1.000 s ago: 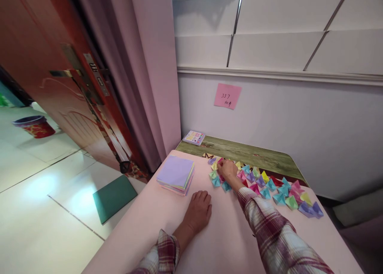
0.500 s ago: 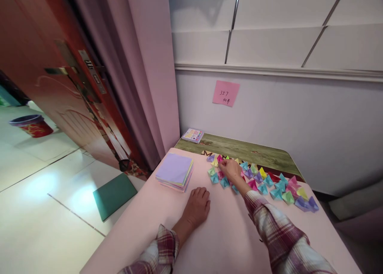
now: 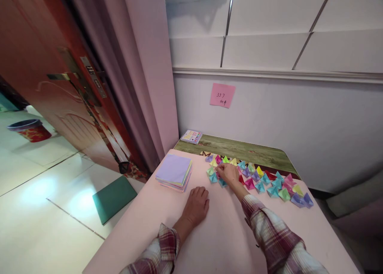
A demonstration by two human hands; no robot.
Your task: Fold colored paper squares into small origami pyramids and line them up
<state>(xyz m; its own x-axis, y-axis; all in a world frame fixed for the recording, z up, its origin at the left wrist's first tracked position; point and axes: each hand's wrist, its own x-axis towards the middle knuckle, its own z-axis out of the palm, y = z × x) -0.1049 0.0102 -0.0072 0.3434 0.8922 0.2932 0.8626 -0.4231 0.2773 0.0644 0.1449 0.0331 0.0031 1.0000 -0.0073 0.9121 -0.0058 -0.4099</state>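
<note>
My right hand [image 3: 228, 173] reaches over rows of small folded paper pieces [image 3: 259, 186] in many colours. Its thumb and fingertips are pinched together beside a light green folded piece [image 3: 210, 171]; what lies between them, if anything, is too small to make out. Under that hand, some of the pieces are hidden. My left hand [image 3: 196, 205] lies palm down on the pink tabletop, fingers loosely extended and nothing in it. Just beyond its fingers is a stack of square coloured paper [image 3: 174, 170], with a purple sheet on top.
The pink table cover [image 3: 221, 234] leaves a green wood-patterned strip [image 3: 239, 146] bare along the wall. A small printed pack [image 3: 192, 136] sits in the back left corner. On the floor to the left are a dark green board [image 3: 114, 199] and a bin [image 3: 30, 130] near a door.
My right hand has drawn slightly towards me, from beside a dark pink piece at the back to the light green one. My left hand stays in place. The view has shifted slightly.
</note>
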